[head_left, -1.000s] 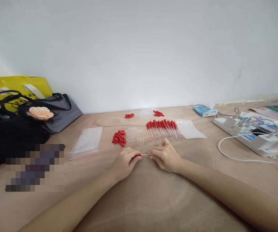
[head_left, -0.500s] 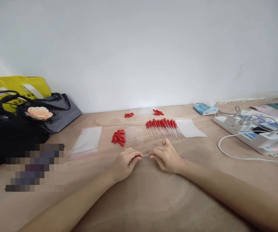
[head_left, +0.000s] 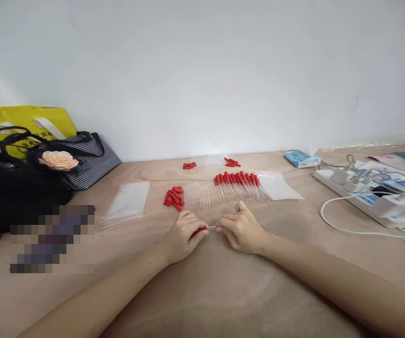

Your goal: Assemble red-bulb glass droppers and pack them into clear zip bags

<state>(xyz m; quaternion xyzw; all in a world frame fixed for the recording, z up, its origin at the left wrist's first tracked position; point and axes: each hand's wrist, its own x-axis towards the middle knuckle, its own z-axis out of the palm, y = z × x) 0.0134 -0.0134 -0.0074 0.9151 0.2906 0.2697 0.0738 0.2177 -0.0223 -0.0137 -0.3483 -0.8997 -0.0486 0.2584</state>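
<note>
My left hand (head_left: 185,236) is closed around a red rubber bulb (head_left: 199,230), most of it hidden by the fingers. My right hand (head_left: 241,230) pinches a thin clear dropper tube (head_left: 212,227), whose near end meets the bulb between the two hands. Behind my left hand lie a pile of loose red bulbs (head_left: 173,198) and a row of bare clear tubes (head_left: 196,195). Past my right hand, several droppers with red bulbs fitted (head_left: 237,180) lie side by side, tips toward me.
Clear plastic bags lie at left (head_left: 128,202) and right (head_left: 282,186). More bulbs (head_left: 232,162) rest near the wall. A power strip (head_left: 364,199) with cables and a blue packet (head_left: 300,158) are on the right. A striped bag (head_left: 93,162) and yellow bag (head_left: 50,123) stand left.
The hands keep their grips on the bulb and tube, and more of the red bulb shows between my left fingers. The whole view has shifted slightly.
</note>
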